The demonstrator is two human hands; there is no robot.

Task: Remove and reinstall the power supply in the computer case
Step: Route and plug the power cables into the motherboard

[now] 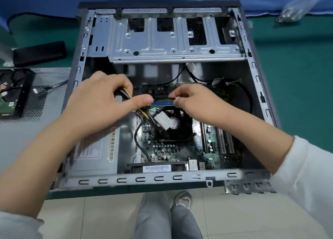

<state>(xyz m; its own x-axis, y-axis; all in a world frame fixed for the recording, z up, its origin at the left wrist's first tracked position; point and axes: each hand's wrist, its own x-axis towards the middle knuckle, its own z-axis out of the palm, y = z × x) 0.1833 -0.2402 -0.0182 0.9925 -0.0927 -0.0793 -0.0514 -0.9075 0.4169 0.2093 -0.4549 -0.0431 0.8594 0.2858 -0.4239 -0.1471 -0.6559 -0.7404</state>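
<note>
From the head view, the computer case (162, 94) lies open on its side on a green bench (297, 94). The power supply (95, 152), a grey box with a barcode sticker, sits inside the case in the near left corner. The left hand (100, 105) reaches over it, and its grip is curled around a bunch of wires (144, 115) in yellow, black and other colours. A white plug (163, 120) hangs from those wires over the black fan (173, 126). The right hand (192, 103) is close by, with its grip narrow, pinching something small by the blue memory slots (163, 103); it is too small to tell what. A hard drive (9, 92) lies on the bench left of the case.
</note>
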